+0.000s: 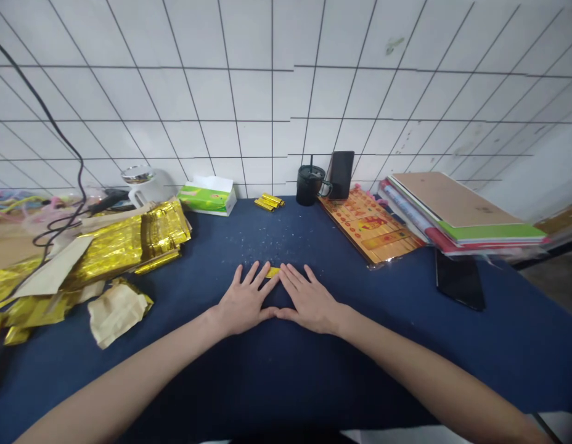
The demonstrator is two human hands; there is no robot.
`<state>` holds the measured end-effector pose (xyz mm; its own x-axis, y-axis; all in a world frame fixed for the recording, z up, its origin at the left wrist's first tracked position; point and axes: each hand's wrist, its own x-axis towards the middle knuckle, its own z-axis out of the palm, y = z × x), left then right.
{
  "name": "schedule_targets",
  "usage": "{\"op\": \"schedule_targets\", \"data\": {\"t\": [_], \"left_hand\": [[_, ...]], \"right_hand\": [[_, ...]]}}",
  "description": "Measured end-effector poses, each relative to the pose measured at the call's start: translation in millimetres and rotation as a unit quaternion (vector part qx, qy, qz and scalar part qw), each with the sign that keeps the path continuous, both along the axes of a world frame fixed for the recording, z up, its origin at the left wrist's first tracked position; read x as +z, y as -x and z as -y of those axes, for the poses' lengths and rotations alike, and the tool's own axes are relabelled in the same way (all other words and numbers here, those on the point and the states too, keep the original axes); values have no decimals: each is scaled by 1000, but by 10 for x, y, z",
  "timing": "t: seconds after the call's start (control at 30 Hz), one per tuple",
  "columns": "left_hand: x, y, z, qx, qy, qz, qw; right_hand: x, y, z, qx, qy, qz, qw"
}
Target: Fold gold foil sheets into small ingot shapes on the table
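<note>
My left hand [246,300] lies flat on the blue tabletop [212,382] with its fingers spread. Beside it my right hand [308,300] rests palm down, fingers stretched out, the index apart from the little finger. Thumb tips and index fingertips of both hands meet, framing a patch of blue cloth. Just beyond the index fingers shows a small piece of gold paper [272,272], partly covered by the fingertips. Small pale flecks are scattered past it. Several rolled gold paper pieces [269,201] lie near the wall.
On the left are stacked gold foil papers [113,246], a crumpled paper [117,311], a white mug [145,185] and a tissue pack [207,195]. A black cup [310,185], upright phone [341,174], orange printed packet [367,225], notebooks [461,200] and a dark phone [459,280] stand right.
</note>
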<state>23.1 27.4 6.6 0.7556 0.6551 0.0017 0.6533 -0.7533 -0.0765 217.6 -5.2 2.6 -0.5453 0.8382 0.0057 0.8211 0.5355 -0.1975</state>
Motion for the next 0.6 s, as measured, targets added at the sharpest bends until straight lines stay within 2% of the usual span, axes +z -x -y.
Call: {"op": "schedule_targets", "data": {"t": [0.13, 0.33, 0.47, 0.6], "left_hand": [[-34, 22, -9, 11, 6, 12, 1000], [-52, 51, -26, 11, 9, 0, 1000], [49, 13, -22, 26, 33, -28, 999], [151, -227, 28, 31, 22, -32, 999]], "right_hand": [[-13, -150, 30, 6, 0, 11, 1000], [-16, -145, 35, 3, -10, 8, 1000], [-19, -127, 41, 2, -19, 3, 1000], [-19, -123, 53, 0, -30, -3, 1000]]}}
